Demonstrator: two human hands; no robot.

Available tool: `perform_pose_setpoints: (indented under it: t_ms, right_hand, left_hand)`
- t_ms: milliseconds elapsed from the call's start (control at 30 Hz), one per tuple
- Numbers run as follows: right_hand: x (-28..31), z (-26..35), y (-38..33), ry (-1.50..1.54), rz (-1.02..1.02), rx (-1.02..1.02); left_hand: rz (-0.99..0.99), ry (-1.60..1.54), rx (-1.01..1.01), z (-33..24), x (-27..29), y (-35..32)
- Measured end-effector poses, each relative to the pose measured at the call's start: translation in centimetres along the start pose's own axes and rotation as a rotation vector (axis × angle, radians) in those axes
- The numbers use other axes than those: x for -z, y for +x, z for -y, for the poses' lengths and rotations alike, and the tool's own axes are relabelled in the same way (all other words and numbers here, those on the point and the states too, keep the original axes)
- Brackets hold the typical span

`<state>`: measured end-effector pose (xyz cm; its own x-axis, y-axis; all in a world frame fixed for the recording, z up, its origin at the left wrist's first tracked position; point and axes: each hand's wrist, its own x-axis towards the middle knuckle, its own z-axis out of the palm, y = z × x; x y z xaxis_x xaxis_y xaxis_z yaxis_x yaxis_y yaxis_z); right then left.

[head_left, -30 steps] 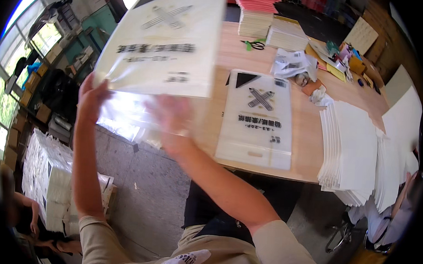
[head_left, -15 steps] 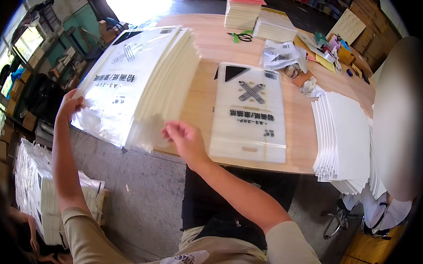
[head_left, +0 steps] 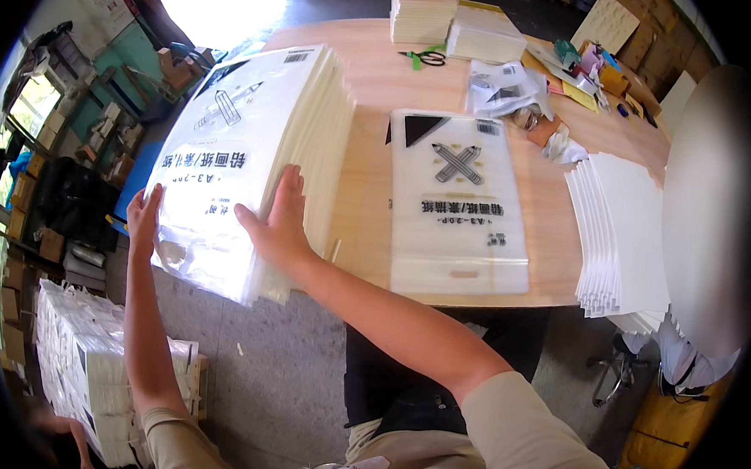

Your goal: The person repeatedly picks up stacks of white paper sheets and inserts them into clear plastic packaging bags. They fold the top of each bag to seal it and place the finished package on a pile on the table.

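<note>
A thick stack of clear plastic bags (head_left: 214,154) printed with crossed pencils lies at the table's left, its near end hanging past the front edge. My left hand (head_left: 145,216) grips the stack's left edge near the close corner; its fingers are partly hidden. My right hand (head_left: 281,228) presses against the right side, its thumb stretched over the top bag and its fingers straight along the edge. Right of it, a flatter pile of the same bags (head_left: 458,205) lies with handle slots toward me.
On the wooden table (head_left: 362,81), fanned white sheets (head_left: 618,230) overhang the right edge. Farther back are scissors (head_left: 431,58), crumpled plastic (head_left: 506,88) and tall paper stacks (head_left: 422,18). A wrapped pallet load (head_left: 88,364) stands on the floor at left. A blurred pale shape (head_left: 708,209) blocks the right side.
My right hand has moved left, from curled beside the stack to spread against its side. The stack's fanned right edge is now more even. The whole view has shifted slightly.
</note>
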<state>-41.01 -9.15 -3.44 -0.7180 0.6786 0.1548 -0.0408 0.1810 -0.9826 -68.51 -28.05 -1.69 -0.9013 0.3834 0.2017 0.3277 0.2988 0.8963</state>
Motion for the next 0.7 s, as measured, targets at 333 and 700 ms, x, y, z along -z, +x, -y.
perform_pose_setpoints:
  t_ms: [333, 700]
  right_hand:
    - [-2.6, -0.8, -0.1, -0.151, -0.255, 0.076]
    - [18.8, -6.6, -11.5, -0.263, 0.078, 0.374]
  left_hand:
    - [-0.294, 0.135, -0.066, 2.1, -1.2, 1.6]
    - [-0.467, 0.654, -0.626, -8.2, -0.5, -3.2]
